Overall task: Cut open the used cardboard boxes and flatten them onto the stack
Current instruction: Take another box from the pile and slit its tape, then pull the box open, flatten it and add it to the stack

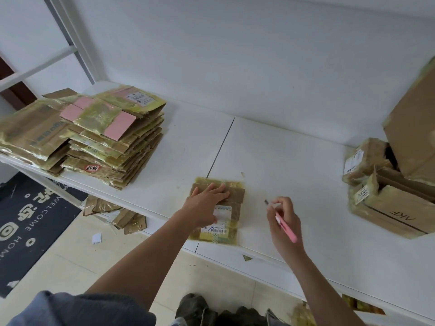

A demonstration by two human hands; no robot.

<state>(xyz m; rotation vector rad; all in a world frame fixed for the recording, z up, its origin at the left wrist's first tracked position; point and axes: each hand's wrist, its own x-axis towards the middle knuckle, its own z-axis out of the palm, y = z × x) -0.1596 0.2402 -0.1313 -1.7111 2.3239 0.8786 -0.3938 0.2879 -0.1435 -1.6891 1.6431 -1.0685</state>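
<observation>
Head cam: left hand [207, 203] lies flat, fingers spread, on flattened box [217, 209]. Right hand [283, 222], just right of box, is closed round pink cutter [286, 228]. Stack [89, 135] sits far left of box.

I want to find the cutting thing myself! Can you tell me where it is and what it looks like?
Look at the long white table, with the tall stack of flattened boxes at its left end. Near the front edge, to the right of the flat taped box, the right hand holds a thin cutter. It is bright pink, unlike the brown cardboard around it.
</observation>
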